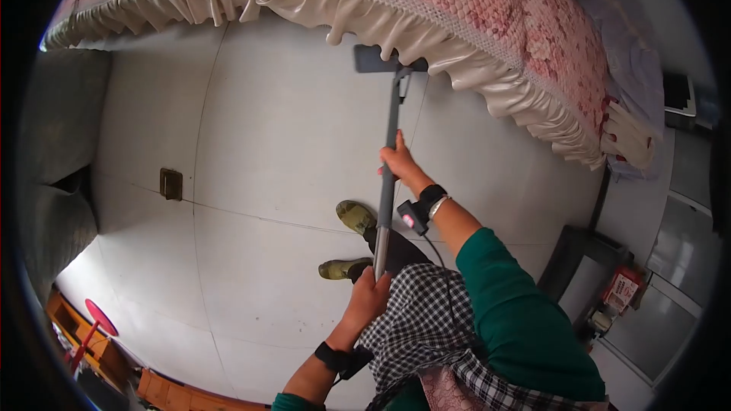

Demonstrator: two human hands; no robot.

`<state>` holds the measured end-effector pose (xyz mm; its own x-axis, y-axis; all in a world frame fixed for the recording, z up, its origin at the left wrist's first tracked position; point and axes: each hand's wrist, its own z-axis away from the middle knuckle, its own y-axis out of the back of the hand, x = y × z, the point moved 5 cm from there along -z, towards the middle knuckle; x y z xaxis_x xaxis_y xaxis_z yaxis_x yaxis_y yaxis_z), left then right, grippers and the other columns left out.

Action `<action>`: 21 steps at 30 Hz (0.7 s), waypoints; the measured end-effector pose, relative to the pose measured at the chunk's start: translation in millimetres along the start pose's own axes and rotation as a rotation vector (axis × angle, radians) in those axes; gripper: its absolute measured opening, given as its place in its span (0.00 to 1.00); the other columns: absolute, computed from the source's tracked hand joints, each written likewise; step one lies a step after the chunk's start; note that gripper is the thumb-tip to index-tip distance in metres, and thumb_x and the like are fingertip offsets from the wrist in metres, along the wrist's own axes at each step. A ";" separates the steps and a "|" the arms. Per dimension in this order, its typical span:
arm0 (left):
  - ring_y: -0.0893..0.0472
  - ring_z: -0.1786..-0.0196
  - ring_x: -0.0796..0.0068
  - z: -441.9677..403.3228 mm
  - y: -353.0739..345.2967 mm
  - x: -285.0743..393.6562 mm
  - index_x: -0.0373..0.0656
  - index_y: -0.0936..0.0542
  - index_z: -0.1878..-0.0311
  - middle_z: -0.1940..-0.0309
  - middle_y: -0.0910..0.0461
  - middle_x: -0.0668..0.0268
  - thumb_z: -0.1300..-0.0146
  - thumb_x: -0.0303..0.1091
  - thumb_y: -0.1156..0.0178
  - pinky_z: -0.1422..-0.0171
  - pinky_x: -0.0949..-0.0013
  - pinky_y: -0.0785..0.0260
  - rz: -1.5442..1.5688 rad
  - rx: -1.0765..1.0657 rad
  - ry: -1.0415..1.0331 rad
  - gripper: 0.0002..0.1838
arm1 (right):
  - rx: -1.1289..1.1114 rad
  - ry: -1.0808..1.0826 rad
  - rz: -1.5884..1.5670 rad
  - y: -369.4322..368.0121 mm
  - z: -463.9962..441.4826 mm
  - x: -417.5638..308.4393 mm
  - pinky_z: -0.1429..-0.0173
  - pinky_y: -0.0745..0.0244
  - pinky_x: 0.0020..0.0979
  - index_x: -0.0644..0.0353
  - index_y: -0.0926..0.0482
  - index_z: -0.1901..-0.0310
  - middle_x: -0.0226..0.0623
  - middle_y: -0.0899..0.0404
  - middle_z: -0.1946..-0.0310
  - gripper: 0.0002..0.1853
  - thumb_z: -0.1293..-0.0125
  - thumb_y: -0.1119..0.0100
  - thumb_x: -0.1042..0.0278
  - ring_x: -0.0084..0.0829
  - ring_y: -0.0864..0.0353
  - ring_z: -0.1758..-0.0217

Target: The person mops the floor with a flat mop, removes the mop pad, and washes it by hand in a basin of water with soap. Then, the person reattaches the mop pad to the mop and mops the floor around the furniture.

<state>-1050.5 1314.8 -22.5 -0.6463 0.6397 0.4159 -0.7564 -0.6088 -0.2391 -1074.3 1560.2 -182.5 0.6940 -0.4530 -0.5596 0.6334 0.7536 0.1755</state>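
A long-handled flat mop runs up the middle of the view, with a grey sleeve over a metal pole. Its dark flat head (375,59) lies on the floor, the right part beneath the bed's ruffled skirt. Near the mop's lower end, my left hand (368,295) is wrapped round the metal pole. Farther up, my right hand (398,161) grips the grey handle (387,194), with one finger stretched along it. Both wrists wear black bands with small devices.
A bed with a pink quilt (457,0) and cream ruffles spans the top. A grey sofa (61,122) stands left. A floor drain (171,184) is left of centre. Lower right are a black frame and a red box (622,290); lower left, wooden furniture (179,394).
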 end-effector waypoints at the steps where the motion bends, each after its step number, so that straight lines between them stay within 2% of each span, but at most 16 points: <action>1: 0.32 0.85 0.76 -5.6 -0.7 6.5 0.38 0.33 0.72 0.87 0.34 0.68 0.40 0.37 0.49 0.83 0.68 0.41 -0.146 0.020 -0.111 0.12 | 0.036 -0.030 -0.010 12.1 -0.8 2.7 0.87 0.30 0.33 0.51 0.72 0.33 0.36 0.28 0.74 0.45 0.45 0.53 0.64 0.32 0.23 0.83; 4: 0.31 0.83 0.77 -15.4 5.0 13.6 0.38 0.32 0.72 0.86 0.32 0.66 0.40 0.39 0.50 0.82 0.69 0.40 -0.283 0.013 -0.053 0.13 | 0.068 -0.123 0.079 30.3 -2.7 7.5 0.88 0.33 0.34 0.51 0.75 0.34 0.36 0.27 0.71 0.46 0.45 0.54 0.63 0.32 0.22 0.80; 6: 0.25 0.79 0.62 -13.4 21.1 7.4 0.34 0.31 0.70 0.82 0.27 0.54 0.40 0.43 0.48 0.74 0.62 0.35 -0.285 0.021 -0.075 0.18 | 0.074 -0.166 0.163 21.6 -5.9 13.4 0.86 0.33 0.34 0.53 0.76 0.35 0.37 0.27 0.71 0.45 0.45 0.54 0.63 0.33 0.21 0.78; 7: 0.25 0.78 0.63 -14.7 35.7 -1.9 0.33 0.31 0.71 0.82 0.27 0.54 0.40 0.43 0.49 0.73 0.62 0.35 -0.357 0.064 -0.052 0.18 | 0.101 -0.172 0.198 8.7 3.2 8.9 0.84 0.32 0.34 0.57 0.75 0.35 0.37 0.27 0.70 0.45 0.45 0.53 0.63 0.33 0.21 0.78; 8: 0.25 0.77 0.66 1.0 51.6 9.0 0.34 0.30 0.72 0.82 0.27 0.55 0.40 0.43 0.49 0.73 0.64 0.35 -0.229 0.028 0.095 0.18 | 0.073 -0.198 0.196 -7.2 12.4 5.6 0.83 0.31 0.35 0.60 0.75 0.36 0.39 0.27 0.70 0.47 0.46 0.51 0.63 0.32 0.23 0.77; 10: 0.27 0.79 0.70 19.0 95.1 -6.3 0.35 0.30 0.71 0.83 0.28 0.59 0.40 0.43 0.49 0.75 0.65 0.36 -0.412 0.068 -0.059 0.17 | 0.044 -0.207 0.228 -46.0 15.4 29.5 0.82 0.30 0.35 0.61 0.77 0.36 0.41 0.28 0.70 0.49 0.48 0.49 0.62 0.32 0.24 0.75; 12: 0.32 0.83 0.76 61.4 135.7 -29.0 0.36 0.30 0.70 0.84 0.31 0.64 0.39 0.42 0.49 0.80 0.69 0.39 -0.332 0.046 0.107 0.16 | 0.017 -0.221 0.249 -96.6 45.7 50.3 0.82 0.30 0.34 0.64 0.79 0.37 0.42 0.28 0.70 0.51 0.48 0.49 0.61 0.32 0.26 0.75; 14: 0.37 0.85 0.82 117.9 167.5 -52.1 0.38 0.31 0.70 0.85 0.34 0.69 0.39 0.41 0.49 0.83 0.74 0.44 -0.210 0.080 0.225 0.15 | -0.113 -0.242 0.205 -152.0 87.8 72.8 0.82 0.32 0.33 0.65 0.82 0.39 0.40 0.29 0.72 0.51 0.47 0.50 0.62 0.29 0.29 0.77; 16: 0.39 0.85 0.86 182.1 194.5 -86.0 0.40 0.31 0.72 0.85 0.35 0.72 0.39 0.41 0.50 0.84 0.78 0.47 -0.174 0.149 0.334 0.13 | -0.168 -0.293 0.238 -212.7 141.8 98.0 0.82 0.32 0.35 0.65 0.85 0.40 0.41 0.27 0.72 0.52 0.48 0.49 0.63 0.29 0.28 0.77; 19: 0.39 0.86 0.86 274.4 223.4 -150.2 0.40 0.31 0.72 0.85 0.34 0.72 0.39 0.39 0.50 0.85 0.78 0.48 -0.063 0.243 0.438 0.13 | -0.275 -0.331 0.233 -293.2 227.5 142.6 0.83 0.32 0.36 0.65 0.85 0.40 0.42 0.26 0.75 0.52 0.47 0.50 0.63 0.32 0.26 0.81; 21: 0.38 0.86 0.85 334.4 234.5 -199.8 0.40 0.31 0.73 0.85 0.34 0.72 0.39 0.38 0.50 0.85 0.78 0.47 -0.007 0.330 0.504 0.12 | -0.351 -0.332 0.317 -343.4 284.2 176.3 0.80 0.29 0.37 0.65 0.85 0.40 0.48 0.24 0.69 0.51 0.46 0.51 0.62 0.36 0.23 0.78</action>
<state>-1065.2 887.4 131.7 -0.6702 0.7389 -0.0699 -0.7421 -0.6654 0.0808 -1072.2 1086.3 -111.2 0.9374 -0.2620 -0.2293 0.2649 0.9641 -0.0184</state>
